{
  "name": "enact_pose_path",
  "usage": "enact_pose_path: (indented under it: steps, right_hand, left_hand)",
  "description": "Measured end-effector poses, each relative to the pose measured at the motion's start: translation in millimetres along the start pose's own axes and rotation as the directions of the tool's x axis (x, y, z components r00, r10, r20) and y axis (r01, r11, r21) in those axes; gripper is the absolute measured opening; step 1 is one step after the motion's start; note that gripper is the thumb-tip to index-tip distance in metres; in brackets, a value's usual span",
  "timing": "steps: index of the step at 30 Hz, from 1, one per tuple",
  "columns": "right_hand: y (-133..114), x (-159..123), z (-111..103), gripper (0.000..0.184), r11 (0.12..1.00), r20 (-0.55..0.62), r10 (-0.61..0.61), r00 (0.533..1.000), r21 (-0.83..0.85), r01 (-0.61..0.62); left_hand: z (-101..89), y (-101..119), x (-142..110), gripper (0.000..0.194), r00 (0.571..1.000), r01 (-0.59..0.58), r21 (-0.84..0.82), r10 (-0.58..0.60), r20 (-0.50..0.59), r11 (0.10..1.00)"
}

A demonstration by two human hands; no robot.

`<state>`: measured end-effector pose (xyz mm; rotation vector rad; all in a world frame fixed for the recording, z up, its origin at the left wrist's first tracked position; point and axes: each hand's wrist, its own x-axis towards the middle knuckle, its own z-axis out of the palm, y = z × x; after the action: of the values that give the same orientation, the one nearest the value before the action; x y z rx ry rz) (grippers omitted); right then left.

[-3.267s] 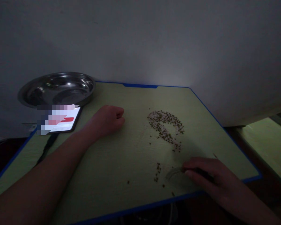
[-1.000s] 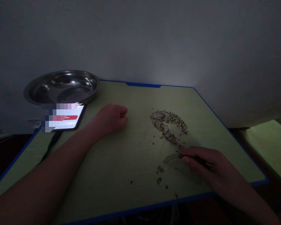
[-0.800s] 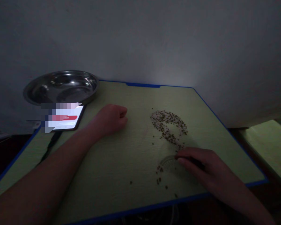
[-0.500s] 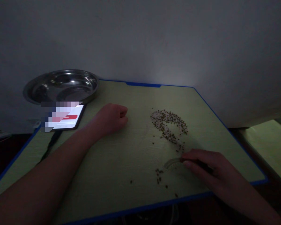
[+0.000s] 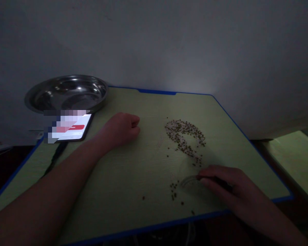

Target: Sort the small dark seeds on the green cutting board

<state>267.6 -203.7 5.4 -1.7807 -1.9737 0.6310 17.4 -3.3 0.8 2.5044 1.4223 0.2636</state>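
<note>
My right hand (image 5: 228, 186) grips a clear, curved piece of plastic with fine edge markings, which looks like a protractor (image 5: 188, 179). Its curved edge sits just right of a small loose group of dark grains (image 5: 174, 191). Beyond it lies a larger ring-shaped spread of dark grains mixed with pale ones (image 5: 184, 131), a bare patch inside the ring. My left hand (image 5: 122, 130) rests on the table in a closed fist, left of the grains, with nothing visible in it. Most of the protractor is hidden by my right hand or too transparent to make out.
A wide steel basin (image 5: 66, 94) stands at the back left of the blue-edged table (image 5: 143, 164). In front of it a phone (image 5: 77, 128) with a lit screen lies beside a dark strap (image 5: 56, 155). Single grains are scattered near the front edge. A pale wall rises behind.
My right hand moved the protractor up toward the larger spread, then left, and has since drawn back slightly toward me. A few near grains shifted. My left fist stayed in place.
</note>
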Motion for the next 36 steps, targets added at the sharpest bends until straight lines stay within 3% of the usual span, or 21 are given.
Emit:
enact_pose_path:
  steps: [6,11,18,24,30,36]
  right_hand:
    - [-2.6,5.0,5.4,0.023,0.999,0.016,-0.048,0.999,0.019,0.047]
    - [-3.5,5.7,0.9,0.023,1.000,-0.024,-0.007,1.000,0.017,0.007]
    - [-7.9,9.3,6.1,0.023,0.999,0.065,-0.029,0.997,0.023,0.028]
    - [-4.4,10.6,3.0,0.023,1.000,-0.006,-0.018,1.000,-0.003,0.018]
    - [-7.0,11.8,4.8,0.023,0.999,0.023,-0.045,0.999,0.000,0.045]
    - [0.0,8.2,-0.8,0.024,0.999,-0.047,0.008,0.999,-0.030,-0.010]
  left_hand:
    - [-0.1,0.0,0.3,0.018,1.000,-0.003,0.022,0.003,-0.007,1.000]
    - [-0.5,0.2,-0.1,0.018,1.000,-0.003,0.017,0.003,0.001,1.000]
    - [1.5,-1.0,-0.1,0.015,1.000,0.002,0.001,-0.002,-0.017,1.000]
    - [1.3,-1.2,-0.1,0.016,1.000,-0.020,0.007,0.020,-0.013,1.000]
    - [0.9,-1.2,0.4,0.018,1.000,-0.019,0.000,0.019,-0.014,1.000]
    - [1.3,-2.4,0.3,0.014,1.000,-0.022,0.009,0.022,-0.007,1.000]
